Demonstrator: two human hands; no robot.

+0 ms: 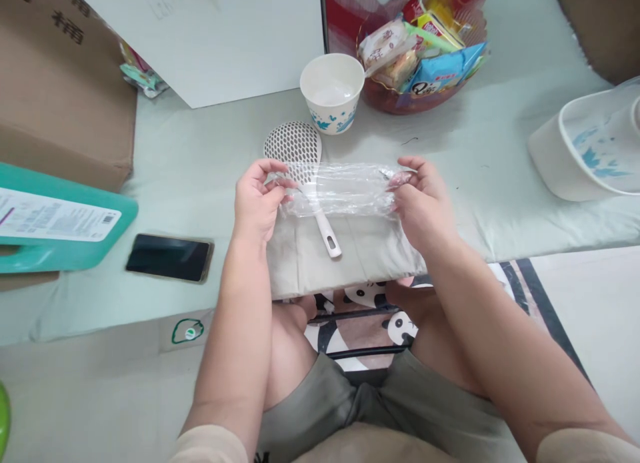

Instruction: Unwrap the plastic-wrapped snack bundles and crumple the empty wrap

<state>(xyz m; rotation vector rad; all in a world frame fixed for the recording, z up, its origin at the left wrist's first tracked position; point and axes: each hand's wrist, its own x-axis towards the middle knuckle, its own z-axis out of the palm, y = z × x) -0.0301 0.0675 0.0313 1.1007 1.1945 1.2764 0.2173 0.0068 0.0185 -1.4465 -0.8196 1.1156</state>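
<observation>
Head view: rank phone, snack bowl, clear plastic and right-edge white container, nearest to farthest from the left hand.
1. Clear plastic: in the left hand.
2. Phone: left of that hand.
3. Snack bowl: ahead, right.
4. White container: far right.

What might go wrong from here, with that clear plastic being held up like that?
The thin plastic, spanning from the left hand to the right hand, might tear or slip if pulled hard. It could also catch on the strainer below and nudge it against the cup just behind. The phone lies near the left forearm, so a careless swing might knock it.
</observation>
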